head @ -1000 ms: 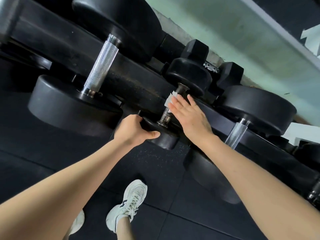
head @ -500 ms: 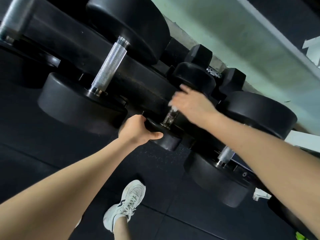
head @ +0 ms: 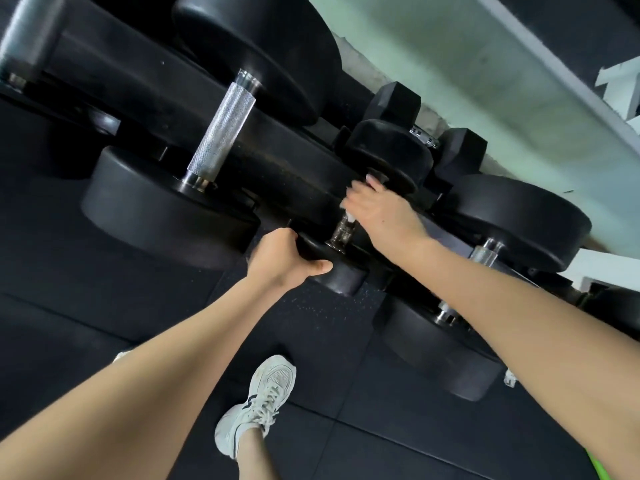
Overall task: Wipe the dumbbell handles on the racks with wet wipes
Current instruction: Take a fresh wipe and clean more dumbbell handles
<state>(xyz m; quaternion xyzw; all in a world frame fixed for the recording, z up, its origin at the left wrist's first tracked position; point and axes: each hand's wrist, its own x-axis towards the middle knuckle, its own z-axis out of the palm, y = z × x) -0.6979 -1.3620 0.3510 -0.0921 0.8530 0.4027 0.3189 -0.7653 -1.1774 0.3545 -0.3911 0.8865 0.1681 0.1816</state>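
Note:
A small black dumbbell lies on the rack [head: 284, 157] in the middle of the view, its dark metal handle [head: 341, 233] partly visible. My left hand [head: 284, 259] grips the near head [head: 341, 277] of this dumbbell, thumb along its edge. My right hand [head: 381, 211] is wrapped over the upper part of the handle, holding a white wet wipe [head: 349, 216] of which only a small corner shows under the fingers. The far head [head: 388, 154] sits just beyond my fingertips.
A large dumbbell with a knurled silver handle [head: 221, 131] lies to the left. Another big dumbbell [head: 519, 220] lies to the right, with more heads [head: 440, 351] below it. Hex dumbbells [head: 393, 102] stand behind. My white sneaker [head: 258, 403] stands on the black rubber floor.
My right hand went from lying flat with the wipe on the handle to curling over it and has slid slightly along it. The left hand has kept its grip on the near head.

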